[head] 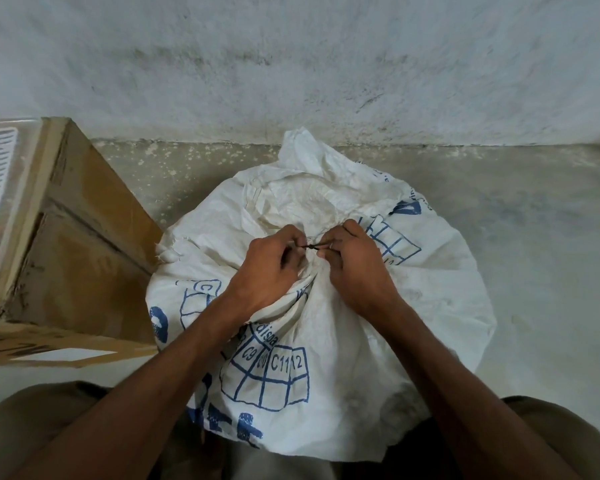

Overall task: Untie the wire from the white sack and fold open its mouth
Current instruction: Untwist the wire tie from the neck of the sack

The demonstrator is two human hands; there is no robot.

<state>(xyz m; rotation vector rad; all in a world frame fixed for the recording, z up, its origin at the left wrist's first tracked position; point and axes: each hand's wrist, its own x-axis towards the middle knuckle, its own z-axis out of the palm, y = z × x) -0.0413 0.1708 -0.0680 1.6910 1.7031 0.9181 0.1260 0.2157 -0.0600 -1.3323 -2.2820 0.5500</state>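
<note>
**Wire tie half-worked at the sack's neck**

The white sack (326, 323), printed with blue grid marks, sits on the concrete floor (534, 220) just in front of the person's knees, near the wall (291, 64), with a cardboard box (77, 237) close to its left side. Its mouth is bunched tight at the top centre, and a thin dark wire (313, 247) spans the gap between the hands just above the gather.

The left hand (271, 268) pinches one end of the wire between curled fingers; the right hand (355, 268) pinches the other end the same way. The step appears to be unwinding the twist, with the mouth not yet opened.

Risks from here, as I judge them:
- Turning the ends the wrong way would tighten the twist rather than loosen it.
- The thin wire could slip from the pinch, or snap if bent hard.
- A sharp wire end could snag the woven cloth or prick a finger.
- Pulling upward before the tie is free may tip the sack.
</note>
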